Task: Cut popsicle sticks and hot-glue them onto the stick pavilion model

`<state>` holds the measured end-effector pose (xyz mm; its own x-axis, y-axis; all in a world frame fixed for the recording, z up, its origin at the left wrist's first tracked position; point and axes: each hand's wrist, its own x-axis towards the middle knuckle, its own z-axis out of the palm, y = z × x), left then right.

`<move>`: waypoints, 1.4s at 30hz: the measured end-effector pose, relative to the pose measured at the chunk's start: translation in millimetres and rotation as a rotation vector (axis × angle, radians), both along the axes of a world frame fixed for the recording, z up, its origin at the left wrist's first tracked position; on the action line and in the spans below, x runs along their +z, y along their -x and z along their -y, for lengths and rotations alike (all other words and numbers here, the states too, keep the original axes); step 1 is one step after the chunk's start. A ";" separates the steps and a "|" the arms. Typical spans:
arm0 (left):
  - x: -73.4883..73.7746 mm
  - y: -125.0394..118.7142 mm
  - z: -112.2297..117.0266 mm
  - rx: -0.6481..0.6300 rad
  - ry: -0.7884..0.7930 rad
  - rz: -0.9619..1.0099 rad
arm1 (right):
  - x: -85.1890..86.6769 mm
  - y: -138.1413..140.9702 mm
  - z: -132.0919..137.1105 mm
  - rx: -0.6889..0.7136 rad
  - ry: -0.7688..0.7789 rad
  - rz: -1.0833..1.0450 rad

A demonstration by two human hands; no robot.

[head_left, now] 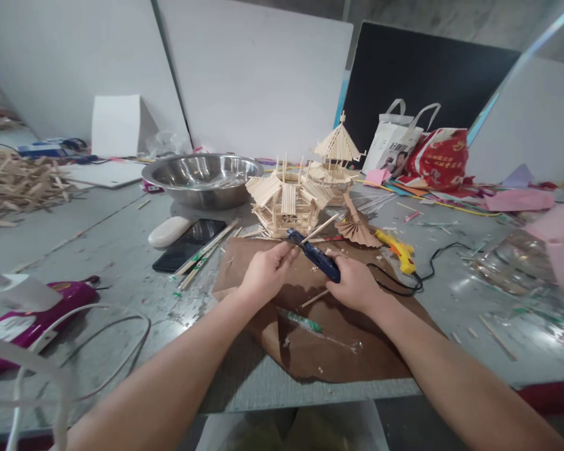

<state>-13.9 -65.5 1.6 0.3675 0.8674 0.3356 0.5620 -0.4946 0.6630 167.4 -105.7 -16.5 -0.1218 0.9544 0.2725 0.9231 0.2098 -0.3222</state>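
The right hand [355, 285] grips a blue glue gun [317, 255] over brown paper [329, 344]. The left hand [266, 272] is pinched closed at its nozzle, where a thin stick [320, 228] crosses. A stick house [286, 203] stands close at 12 o'clock, a bowl [202, 178] at 11, a phone [188, 245] at 10, a paper fan [357, 228] at 1 and a yellow glue gun [397, 249] at 2.

No text can be read for certain. The white shopping bag [395, 147], right of centre at the top, carries dark print too small to make out. The red bag [439, 160] beside it shows gold markings, equally illegible.
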 end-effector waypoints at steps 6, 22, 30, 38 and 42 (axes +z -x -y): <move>7.7 1.1 -1.0 -0.157 0.066 0.111 | 0.1 -5.0 -1.9 0.058 0.008 -0.023; 10.5 11.8 -4.8 -0.419 0.874 0.465 | 1.8 -6.4 -0.4 0.165 -0.027 -0.031; 13.2 15.4 -6.3 -0.464 0.937 0.451 | 4.7 -5.1 3.3 0.126 0.011 -0.013; 3.9 6.2 -4.8 -0.243 0.318 0.208 | 2.6 -0.1 3.3 0.020 0.027 0.039; 1.3 2.1 -3.7 -0.158 0.018 0.073 | 2.4 -3.3 -1.6 0.047 0.035 0.024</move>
<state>-16.0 -61.8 2.9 0.4750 0.8068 0.3513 0.4278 -0.5605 0.7091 170.7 -104.1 -14.1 -0.1724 0.9565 0.2352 0.9203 0.2416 -0.3077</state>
